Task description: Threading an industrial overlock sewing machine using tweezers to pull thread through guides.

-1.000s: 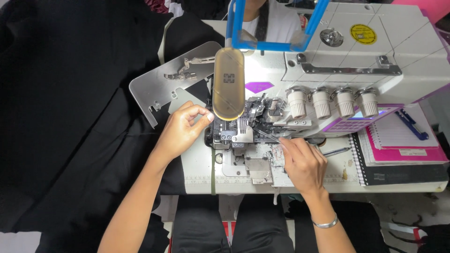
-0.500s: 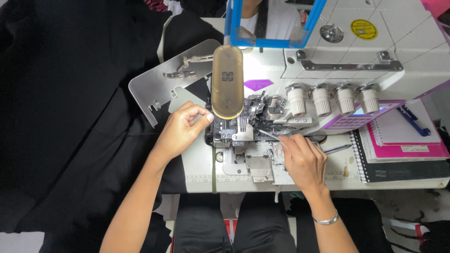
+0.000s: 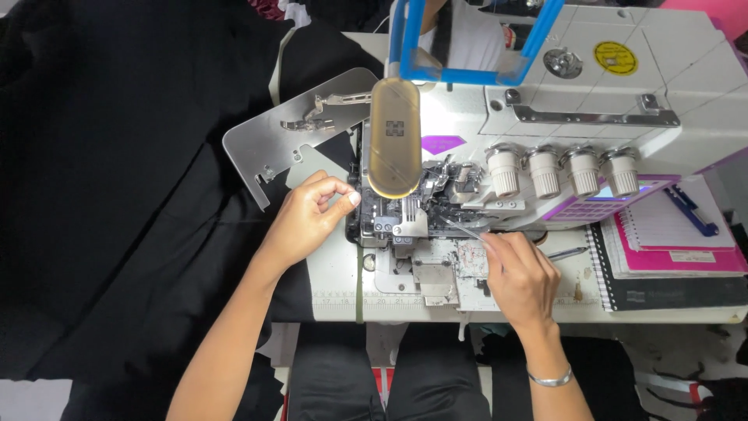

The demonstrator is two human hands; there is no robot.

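Note:
A white overlock sewing machine (image 3: pixel 623 93) stands on the table with its swing cover (image 3: pixel 273 148) open, baring the dark looper mechanism (image 3: pixel 425 206). My left hand (image 3: pixel 308 218) sits at the mechanism's left side, thumb and forefinger pinched together, likely on a fine thread too thin to make out. My right hand (image 3: pixel 518 273) holds metal tweezers (image 3: pixel 463 228) whose tips point left into the mechanism below the tension knobs (image 3: pixel 561 168). A gold oblong lamp head (image 3: pixel 394 144) hangs over the needle area.
Black fabric (image 3: pixel 117 195) spreads over the left side. Notebooks and a pink folder (image 3: pixel 678 249) with a blue pen lie at the right. A second metal tool (image 3: pixel 565 253) rests by my right hand. A blue frame (image 3: pixel 467 74) stands behind the lamp.
My right hand has shifted slightly with the tweezers toward the mechanism. My left hand keeps its pinch in almost the same place.

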